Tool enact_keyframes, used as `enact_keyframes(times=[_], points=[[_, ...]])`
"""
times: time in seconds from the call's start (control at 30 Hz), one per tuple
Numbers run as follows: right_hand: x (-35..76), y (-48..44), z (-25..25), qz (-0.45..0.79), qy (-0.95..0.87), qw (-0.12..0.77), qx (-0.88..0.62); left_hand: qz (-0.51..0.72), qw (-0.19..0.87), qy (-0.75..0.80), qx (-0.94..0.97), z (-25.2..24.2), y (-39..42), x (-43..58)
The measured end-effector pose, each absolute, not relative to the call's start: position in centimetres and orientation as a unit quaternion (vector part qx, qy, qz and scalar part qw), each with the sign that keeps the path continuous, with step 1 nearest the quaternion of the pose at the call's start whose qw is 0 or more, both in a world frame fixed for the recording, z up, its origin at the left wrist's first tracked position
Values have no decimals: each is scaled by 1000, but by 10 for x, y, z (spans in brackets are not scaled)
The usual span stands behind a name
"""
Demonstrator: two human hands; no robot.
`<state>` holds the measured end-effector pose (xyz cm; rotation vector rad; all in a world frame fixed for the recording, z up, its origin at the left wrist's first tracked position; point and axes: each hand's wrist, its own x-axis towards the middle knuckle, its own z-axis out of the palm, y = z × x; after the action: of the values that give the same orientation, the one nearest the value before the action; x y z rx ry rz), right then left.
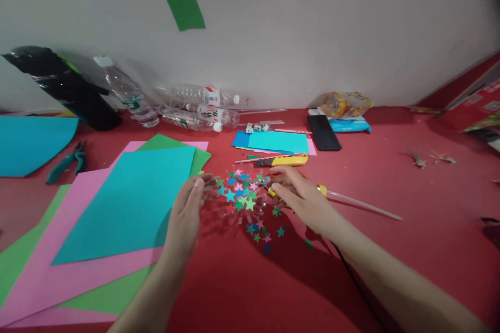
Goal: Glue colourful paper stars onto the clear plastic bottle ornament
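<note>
Colourful paper stars (239,192) lie clustered on a clear plastic piece (240,216) with splayed strips. My left hand (187,210) is at the left side of that piece, fingers curved and apart; whether they touch it is unclear. On the other side, my right hand (299,195) has its thumb and fingers spread, close to the stars. Partly hidden beneath the right hand is a yellow glue gun (322,190), with a clear glue stick (363,204) poking out to the right. Loose stars (280,231) are scattered on the red table in front.
Coloured paper sheets (128,203) cover the left side, near teal pliers (68,162). Behind the stars are a yellow cutter (289,160), small paper pieces (278,142) and a black phone (324,132). Plastic bottles (195,117) line the wall. A black cord (357,283) crosses the front right.
</note>
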<state>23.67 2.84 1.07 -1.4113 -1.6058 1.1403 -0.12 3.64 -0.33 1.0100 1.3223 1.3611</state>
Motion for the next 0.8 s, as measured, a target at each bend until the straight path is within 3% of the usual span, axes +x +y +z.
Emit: enact_keyframes(times=[0.23, 0.33, 0.53, 0.67, 0.8], points=[[249, 31, 37, 341, -660, 342, -575, 652, 303, 495, 488, 13, 28, 0], [248, 31, 43, 293, -688, 314, -586, 635, 258, 481, 547, 17, 17, 2], [250, 25, 22, 192, -764, 246, -565, 515, 157, 371, 757, 22, -2, 11], [258, 10, 6, 115, -839, 186, -499, 330, 187, 274, 884, 19, -9, 25], [260, -9, 2, 60, -890, 129, -433, 177, 169, 275, 930, 5, -14, 41]])
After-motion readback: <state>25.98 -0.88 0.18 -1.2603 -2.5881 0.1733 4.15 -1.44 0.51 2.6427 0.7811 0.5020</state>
